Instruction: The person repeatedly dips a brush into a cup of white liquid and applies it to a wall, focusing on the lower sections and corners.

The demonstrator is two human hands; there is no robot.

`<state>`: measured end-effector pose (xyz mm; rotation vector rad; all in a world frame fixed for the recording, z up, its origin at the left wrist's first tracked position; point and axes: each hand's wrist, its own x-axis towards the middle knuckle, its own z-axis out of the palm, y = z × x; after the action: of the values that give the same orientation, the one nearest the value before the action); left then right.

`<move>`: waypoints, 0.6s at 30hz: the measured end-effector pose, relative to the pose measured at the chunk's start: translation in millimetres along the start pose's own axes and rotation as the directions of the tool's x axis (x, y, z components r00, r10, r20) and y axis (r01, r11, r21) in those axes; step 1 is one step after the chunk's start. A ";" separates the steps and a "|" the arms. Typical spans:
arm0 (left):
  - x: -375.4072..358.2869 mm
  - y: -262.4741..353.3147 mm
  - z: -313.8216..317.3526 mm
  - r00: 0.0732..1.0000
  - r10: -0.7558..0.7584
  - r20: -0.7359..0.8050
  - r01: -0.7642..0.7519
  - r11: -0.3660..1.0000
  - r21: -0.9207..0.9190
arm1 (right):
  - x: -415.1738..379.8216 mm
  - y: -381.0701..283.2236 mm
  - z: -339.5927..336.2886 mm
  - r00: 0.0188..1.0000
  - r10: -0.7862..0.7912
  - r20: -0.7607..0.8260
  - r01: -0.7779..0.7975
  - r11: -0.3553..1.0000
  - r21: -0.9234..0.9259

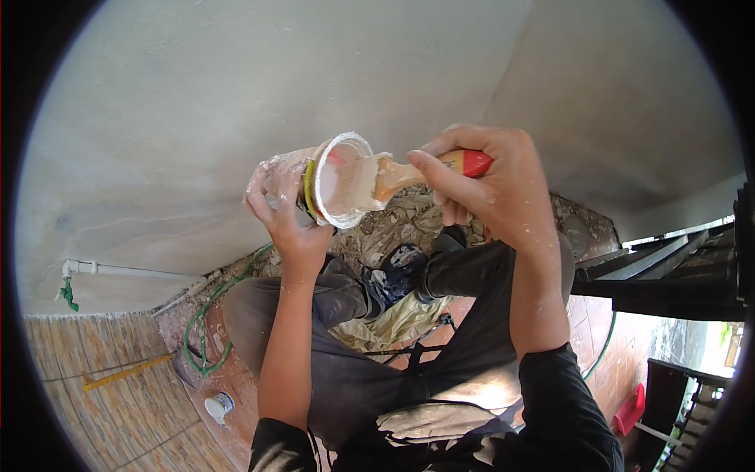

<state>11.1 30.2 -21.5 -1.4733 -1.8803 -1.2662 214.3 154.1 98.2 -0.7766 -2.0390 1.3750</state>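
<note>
My left hand (287, 200) is wrapped round a paint-smeared plastic tub (344, 141), which is tilted so its mouth faces right. White paint coats the tub's rim and inside. In my right hand (491, 177) is a paintbrush (393, 178) with a wooden handle and a red end. Its bristles, covered in white paint, reach into the tub's mouth. Both hands are raised in front of the pale grey wall (259, 63) and have paint flecks on them.
Crumpled drop cloth (385, 330) lies about my feet. A green hose (200, 330) runs along the floor at left, below a wall pipe with a green tap (69, 295). A small white container (219, 406) lies on the tiles. Dark furniture (668, 271) stands at right.
</note>
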 end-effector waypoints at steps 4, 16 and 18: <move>4.2 5.0 -1.2 1.000 0.023 -0.005 -0.023 1.000 0.011 | -7.6 -7.4 -3.4 0.996 -0.035 -0.079 0.032 0.998 -0.049; 7.1 6.8 -3.3 0.995 -0.077 -0.057 0.078 0.997 0.013 | -8.9 -2.6 32.4 0.885 -0.453 -0.111 0.357 0.810 -0.465; 4.8 4.0 -3.0 0.998 -0.039 -0.039 0.043 0.993 0.113 | -9.0 -1.2 33.4 0.872 -0.479 -0.102 0.375 0.787 -0.490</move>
<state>12.6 30.2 -14.7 -1.3507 -1.9339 -1.1758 196.2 126.6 87.5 -0.5599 -2.2018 0.5270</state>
